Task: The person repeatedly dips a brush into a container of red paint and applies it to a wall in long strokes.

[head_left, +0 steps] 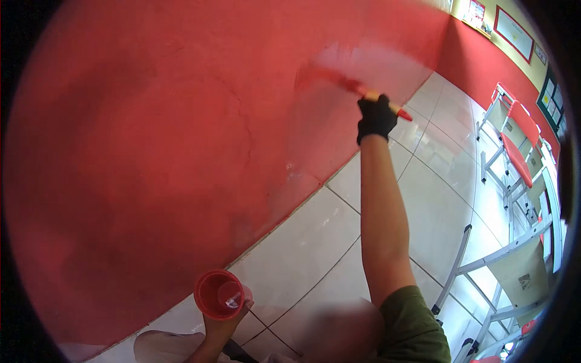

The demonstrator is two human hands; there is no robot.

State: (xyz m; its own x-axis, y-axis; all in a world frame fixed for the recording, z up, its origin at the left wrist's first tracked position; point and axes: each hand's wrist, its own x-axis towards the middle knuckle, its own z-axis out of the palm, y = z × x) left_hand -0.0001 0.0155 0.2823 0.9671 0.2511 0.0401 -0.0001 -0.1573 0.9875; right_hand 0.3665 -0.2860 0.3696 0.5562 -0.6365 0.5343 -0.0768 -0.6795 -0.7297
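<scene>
A paintbrush [370, 95] with a light band and a red handle end is gripped in my right hand [376, 117], which wears a black glove with the fingers wrapped round the handle. Its blurred, red-loaded bristles overlap the red wall [181, 121], where a paler patch [381, 66] shows beside the fresh red. Low in the view, my left hand [227, 323] holds a red plastic cup [209, 293] close to the foot of the wall. The cup's open mouth faces me, with a shiny spot inside it.
White floor tiles [327, 236] meet the wall along a diagonal edge. Metal-framed folding chairs [520, 151] with red seats stand on the right. A framed board [514, 33] and a dark notice board [552, 100] hang on the far wall.
</scene>
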